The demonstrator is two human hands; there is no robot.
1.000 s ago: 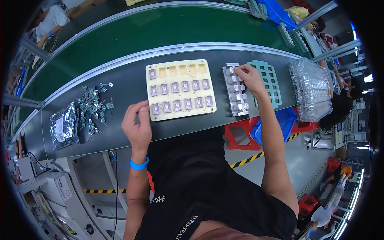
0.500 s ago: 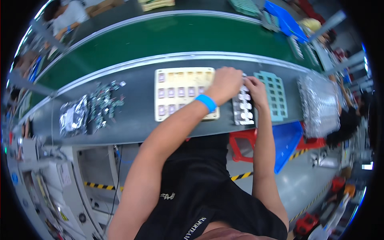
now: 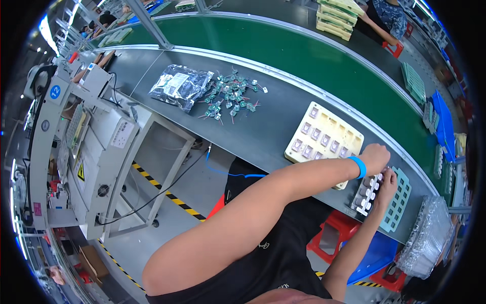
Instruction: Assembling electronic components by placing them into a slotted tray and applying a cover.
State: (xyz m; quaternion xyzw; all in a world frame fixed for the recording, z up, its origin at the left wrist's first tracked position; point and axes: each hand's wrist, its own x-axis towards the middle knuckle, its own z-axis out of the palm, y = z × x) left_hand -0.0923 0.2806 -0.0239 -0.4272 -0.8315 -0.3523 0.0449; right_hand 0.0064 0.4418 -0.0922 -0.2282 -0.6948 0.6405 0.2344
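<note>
My left hand [image 3: 375, 159], with a blue wristband [image 3: 360, 166], is closed at the far end of a narrow tray [image 3: 362, 205] holding several white round-ended parts. My right hand [image 3: 387, 186] is beside it, thumb and fingers pinched together at the same end. What either hand holds is too small or hidden to make out. To the left of the hands lies a cream tray [image 3: 289, 152] with pockets, several filled with small pale purple pieces. A light green tray [image 3: 401, 195] with square openings lies just right of my right hand.
Small green circuit boards with wires [image 3: 232, 95] lie heaped beside a silvery plastic bag [image 3: 178, 86]. Bubble wrap [image 3: 426, 235] covers a stack at the bench's right end. A green conveyor belt [image 3: 283, 53] runs behind. Below are red stools [image 3: 331, 235] and a blue bin [image 3: 373, 258].
The view has swung to the left, so the bench appears shifted right and tilted. Both hands stay together at the far end of the narrow tray.
</note>
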